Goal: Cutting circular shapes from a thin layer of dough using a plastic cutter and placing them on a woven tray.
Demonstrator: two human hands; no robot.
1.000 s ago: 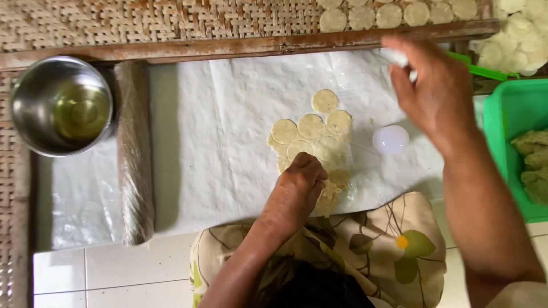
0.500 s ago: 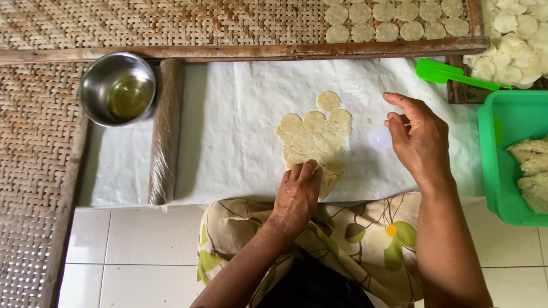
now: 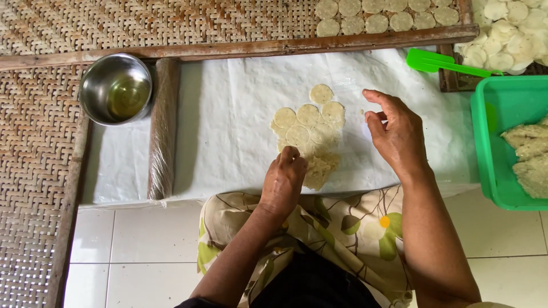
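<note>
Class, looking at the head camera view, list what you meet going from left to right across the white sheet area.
Steel bowl → rolling pin → left hand → right hand → green tub

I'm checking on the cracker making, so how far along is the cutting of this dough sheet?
Done: several rounds are cut in the upper part of the dough sheet, and finished discs lie on the woven mat. In hand: the left hand presses the sheet's near edge, while the right hand hovers beside it. Left: the ragged near end is uncut, and dough slabs wait in the green tub.
</note>
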